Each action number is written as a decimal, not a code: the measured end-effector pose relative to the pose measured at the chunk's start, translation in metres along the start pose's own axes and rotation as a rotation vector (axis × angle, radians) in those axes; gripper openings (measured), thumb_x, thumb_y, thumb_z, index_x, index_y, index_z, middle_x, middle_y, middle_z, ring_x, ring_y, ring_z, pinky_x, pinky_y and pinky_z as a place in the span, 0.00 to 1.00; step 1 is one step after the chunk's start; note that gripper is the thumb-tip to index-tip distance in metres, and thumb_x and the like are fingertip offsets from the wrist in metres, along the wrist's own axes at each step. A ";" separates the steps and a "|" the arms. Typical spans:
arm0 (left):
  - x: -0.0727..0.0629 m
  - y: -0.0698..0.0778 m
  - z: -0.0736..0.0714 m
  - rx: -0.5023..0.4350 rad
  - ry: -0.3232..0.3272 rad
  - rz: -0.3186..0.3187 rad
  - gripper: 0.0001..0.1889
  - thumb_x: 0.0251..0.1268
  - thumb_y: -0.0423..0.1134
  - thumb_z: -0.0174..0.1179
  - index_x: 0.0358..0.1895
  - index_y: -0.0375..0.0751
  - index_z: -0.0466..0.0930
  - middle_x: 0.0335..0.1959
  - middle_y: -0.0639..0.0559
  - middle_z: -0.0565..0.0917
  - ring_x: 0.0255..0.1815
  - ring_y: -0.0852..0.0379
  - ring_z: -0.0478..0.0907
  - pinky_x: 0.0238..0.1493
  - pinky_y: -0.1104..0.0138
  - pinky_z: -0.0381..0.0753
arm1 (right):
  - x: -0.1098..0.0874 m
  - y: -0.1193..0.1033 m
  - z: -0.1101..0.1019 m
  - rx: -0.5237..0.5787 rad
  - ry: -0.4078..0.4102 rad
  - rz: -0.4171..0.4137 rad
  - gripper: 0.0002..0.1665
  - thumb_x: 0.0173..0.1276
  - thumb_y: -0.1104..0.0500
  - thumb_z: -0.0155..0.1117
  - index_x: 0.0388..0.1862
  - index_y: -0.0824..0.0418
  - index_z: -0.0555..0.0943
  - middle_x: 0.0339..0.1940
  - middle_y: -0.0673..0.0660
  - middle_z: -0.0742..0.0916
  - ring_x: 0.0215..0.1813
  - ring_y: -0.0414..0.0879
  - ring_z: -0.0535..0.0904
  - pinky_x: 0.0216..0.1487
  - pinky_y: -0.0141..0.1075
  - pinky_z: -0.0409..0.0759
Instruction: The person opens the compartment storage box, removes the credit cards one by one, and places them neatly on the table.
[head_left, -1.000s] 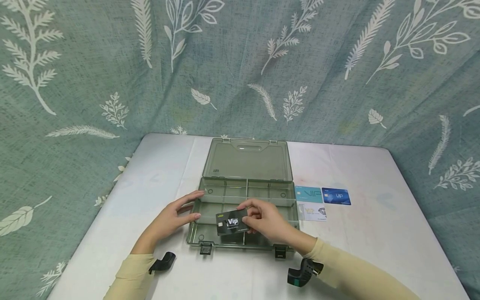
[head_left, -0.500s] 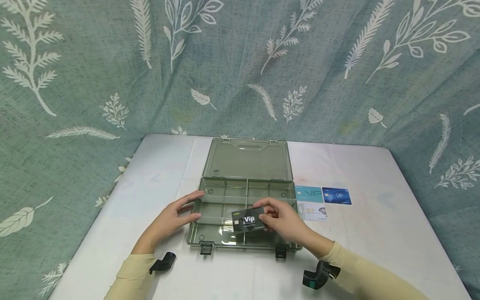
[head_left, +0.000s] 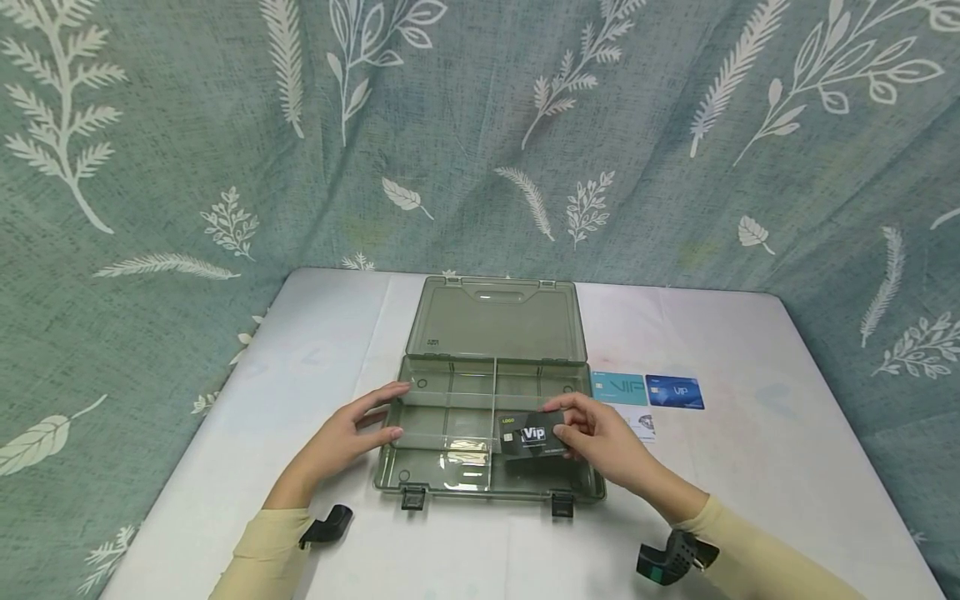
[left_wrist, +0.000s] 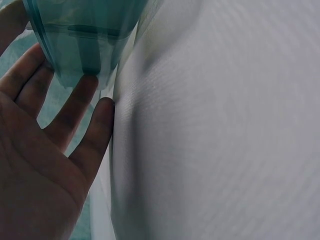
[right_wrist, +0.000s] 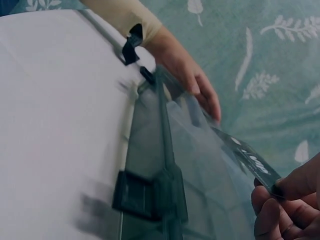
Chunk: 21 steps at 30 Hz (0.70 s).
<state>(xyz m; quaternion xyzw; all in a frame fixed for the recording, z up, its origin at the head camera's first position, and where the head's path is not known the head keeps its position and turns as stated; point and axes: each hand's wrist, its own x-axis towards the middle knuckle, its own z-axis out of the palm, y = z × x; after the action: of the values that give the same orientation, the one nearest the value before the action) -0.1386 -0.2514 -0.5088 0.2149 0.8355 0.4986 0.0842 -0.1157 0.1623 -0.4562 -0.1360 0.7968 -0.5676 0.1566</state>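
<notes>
A black VIP card [head_left: 528,437] is pinched at its right end between the thumb and fingers of my right hand [head_left: 603,440]. The card hovers over the right half of a green see-through divided box [head_left: 431,479], whose lid [head_left: 495,321] lies folded back. My left hand [head_left: 351,433] rests against the box's left side, fingers spread and fairly straight. In the left wrist view the fingertips [left_wrist: 89,82] touch the box's end wall. The right wrist view shows the black card [right_wrist: 250,155] in my grip, above the blurred box [right_wrist: 165,145].
Right of the box lie a teal VIP card [head_left: 618,388], a dark blue VIP card [head_left: 675,392] and a white card [head_left: 643,423] partly behind my right hand. Two dark latches [head_left: 413,498] stick out at the box's front. A patterned curtain [head_left: 480,167] stands behind the white-covered table [head_left: 322,333].
My right hand has carried the black card rightward, from near the box's middle to over its right half. The left hand has stayed in place at the box's left side.
</notes>
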 end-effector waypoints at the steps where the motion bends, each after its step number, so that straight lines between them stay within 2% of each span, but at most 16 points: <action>1: 0.000 0.000 0.000 0.001 -0.001 0.002 0.34 0.71 0.42 0.66 0.77 0.44 0.66 0.80 0.48 0.62 0.79 0.44 0.59 0.75 0.49 0.67 | -0.002 0.001 -0.003 -0.001 0.007 0.006 0.17 0.77 0.66 0.59 0.62 0.61 0.77 0.32 0.58 0.81 0.33 0.48 0.79 0.36 0.49 0.89; 11: 0.001 0.001 0.000 -0.007 -0.001 0.003 0.34 0.70 0.41 0.66 0.77 0.45 0.66 0.79 0.48 0.63 0.79 0.44 0.58 0.76 0.50 0.66 | -0.017 0.012 -0.027 -0.002 0.093 0.050 0.18 0.76 0.67 0.59 0.63 0.64 0.76 0.35 0.60 0.81 0.33 0.47 0.78 0.31 0.39 0.84; 21: 0.001 0.001 0.001 -0.010 0.000 0.007 0.34 0.70 0.40 0.67 0.76 0.44 0.66 0.79 0.49 0.62 0.79 0.46 0.58 0.76 0.50 0.66 | -0.029 0.022 -0.051 -0.015 0.172 0.046 0.17 0.76 0.69 0.58 0.62 0.65 0.76 0.37 0.62 0.82 0.33 0.45 0.77 0.30 0.38 0.82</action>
<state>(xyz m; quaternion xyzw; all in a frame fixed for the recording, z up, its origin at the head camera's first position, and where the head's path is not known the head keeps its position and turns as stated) -0.1385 -0.2502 -0.5082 0.2173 0.8322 0.5032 0.0837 -0.1105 0.2247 -0.4590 -0.0695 0.8143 -0.5676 0.0998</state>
